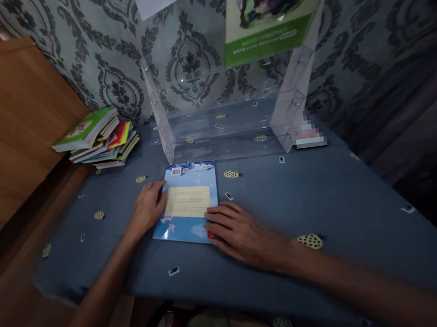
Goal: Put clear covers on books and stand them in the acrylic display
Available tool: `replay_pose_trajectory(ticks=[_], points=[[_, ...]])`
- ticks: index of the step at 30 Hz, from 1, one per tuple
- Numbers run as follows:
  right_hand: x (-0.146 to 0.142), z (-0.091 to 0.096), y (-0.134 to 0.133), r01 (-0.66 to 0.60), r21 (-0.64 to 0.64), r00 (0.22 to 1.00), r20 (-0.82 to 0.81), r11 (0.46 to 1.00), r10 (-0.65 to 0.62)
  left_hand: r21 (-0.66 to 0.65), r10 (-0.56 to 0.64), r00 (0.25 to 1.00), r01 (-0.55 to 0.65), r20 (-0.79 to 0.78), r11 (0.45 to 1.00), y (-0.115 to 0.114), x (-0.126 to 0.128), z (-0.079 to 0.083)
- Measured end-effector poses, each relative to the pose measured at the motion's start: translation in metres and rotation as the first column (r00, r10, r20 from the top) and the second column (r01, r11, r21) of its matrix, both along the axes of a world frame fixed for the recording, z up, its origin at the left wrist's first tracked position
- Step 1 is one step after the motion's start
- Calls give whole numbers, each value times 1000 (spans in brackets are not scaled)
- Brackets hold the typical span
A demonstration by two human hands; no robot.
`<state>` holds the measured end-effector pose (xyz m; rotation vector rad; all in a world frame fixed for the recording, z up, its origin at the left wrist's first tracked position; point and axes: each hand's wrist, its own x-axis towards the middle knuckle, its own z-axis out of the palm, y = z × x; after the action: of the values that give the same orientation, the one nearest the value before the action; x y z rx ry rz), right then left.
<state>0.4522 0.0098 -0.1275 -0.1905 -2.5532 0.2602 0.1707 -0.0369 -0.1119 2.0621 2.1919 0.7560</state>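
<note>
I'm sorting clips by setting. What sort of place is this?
Probably a room in a home, perhaps a reading corner: patterned wallpaper, a stack of thin colourful books, and a blue book lying on a cloth-covered table by a clear plastic stand.

The 2 arms are stretched forward. The left hand [149, 207] is laid flat, fingers loosely spread; the right hand [239, 233] is pressed palm-down, fingers extended.

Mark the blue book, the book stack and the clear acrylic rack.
blue book [190, 202]: head view, cream panel on cover.
book stack [85, 128]: head view, green top cover.
clear acrylic rack [159, 117]: head view, left side wall.
</note>
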Motion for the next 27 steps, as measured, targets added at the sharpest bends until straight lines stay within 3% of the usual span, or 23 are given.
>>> replay_pose_trajectory(ticks=[6,10,15,20,23,27], points=[[2,3,3,-57,-50,998,35,997,59,-11,49,996,-48,69,999,15,-3,-13],[2,1,6,-65,-56,995,71,996,68,20,62,952,-71,300,997,16,-4,-16],[2,1,7,-67,-74,994,83,995,74,36,32,715,-80,699,996,19,-13,-14],[3,2,7,-64,-97,993,91,993,73,-15,82,466,-146,881,989,19,-15,-8],[4,3,7,-63,-98,994,86,993,71,-43,113,402,-180,909,983,19,-14,-5],[5,2,7,-52,-104,994,95,993,62,-77,167,412,-225,896,971,18,-10,0]])
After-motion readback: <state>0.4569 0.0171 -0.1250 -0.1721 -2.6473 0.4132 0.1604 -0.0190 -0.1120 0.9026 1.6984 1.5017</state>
